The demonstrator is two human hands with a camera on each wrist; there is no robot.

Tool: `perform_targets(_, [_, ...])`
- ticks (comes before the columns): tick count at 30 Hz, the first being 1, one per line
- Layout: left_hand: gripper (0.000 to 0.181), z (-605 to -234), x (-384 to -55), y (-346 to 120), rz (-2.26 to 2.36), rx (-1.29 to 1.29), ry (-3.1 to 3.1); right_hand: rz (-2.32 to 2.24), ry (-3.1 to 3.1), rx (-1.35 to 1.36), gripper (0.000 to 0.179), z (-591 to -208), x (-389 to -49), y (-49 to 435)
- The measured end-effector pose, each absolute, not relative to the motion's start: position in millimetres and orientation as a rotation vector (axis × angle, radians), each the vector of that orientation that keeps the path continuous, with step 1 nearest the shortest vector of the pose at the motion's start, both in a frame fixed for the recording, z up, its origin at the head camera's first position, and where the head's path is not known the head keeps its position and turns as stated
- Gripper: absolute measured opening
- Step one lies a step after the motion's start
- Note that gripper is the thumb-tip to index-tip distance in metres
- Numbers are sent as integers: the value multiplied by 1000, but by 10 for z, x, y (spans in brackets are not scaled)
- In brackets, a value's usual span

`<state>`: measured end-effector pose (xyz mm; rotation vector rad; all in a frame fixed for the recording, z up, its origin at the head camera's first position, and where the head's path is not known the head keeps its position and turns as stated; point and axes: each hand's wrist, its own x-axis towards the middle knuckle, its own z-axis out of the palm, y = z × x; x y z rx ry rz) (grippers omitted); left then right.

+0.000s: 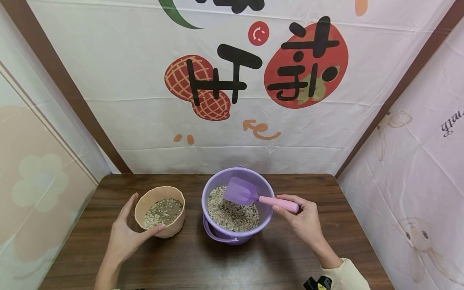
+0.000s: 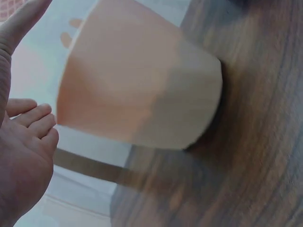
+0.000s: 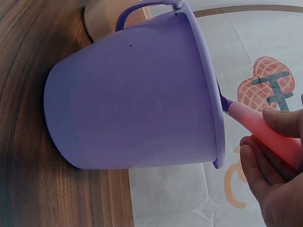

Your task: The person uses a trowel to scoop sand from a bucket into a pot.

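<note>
My right hand (image 1: pixel 304 219) grips the pink handle of a small shovel (image 1: pixel 242 191) whose purple blade hangs over the purple bucket (image 1: pixel 237 237). Coarse, mixed-colour gravel (image 1: pixel 232 217) fills part of that bucket. In the right wrist view the handle lies between thumb and fingers, just beyond the bucket's rim. To the left stands a peach-coloured pot (image 1: pixel 177 229) with gravel (image 1: pixel 164 212) inside. My left hand (image 1: pixel 123 239) is spread around the pot's left side, fingers extended and thumb at its near rim. The left wrist view shows those fingers loosely straight beside the pot wall.
Both containers stand on a dark wooden table (image 1: pixel 253 270) against a printed cloth backdrop (image 1: pixel 145 133). The bucket's handle (image 1: pixel 217 237) hangs down on its near left side. More printed cloth (image 1: pixel 398 193) hangs along the table's right side.
</note>
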<state>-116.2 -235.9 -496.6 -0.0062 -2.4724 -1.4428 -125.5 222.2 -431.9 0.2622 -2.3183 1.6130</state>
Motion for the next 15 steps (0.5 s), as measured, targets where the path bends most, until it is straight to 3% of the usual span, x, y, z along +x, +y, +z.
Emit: perform_targets(15, [121,-4806,-1238,-1882,-1592,-227,-2504,1585,-2311,301,29,-4312,-1243,2230])
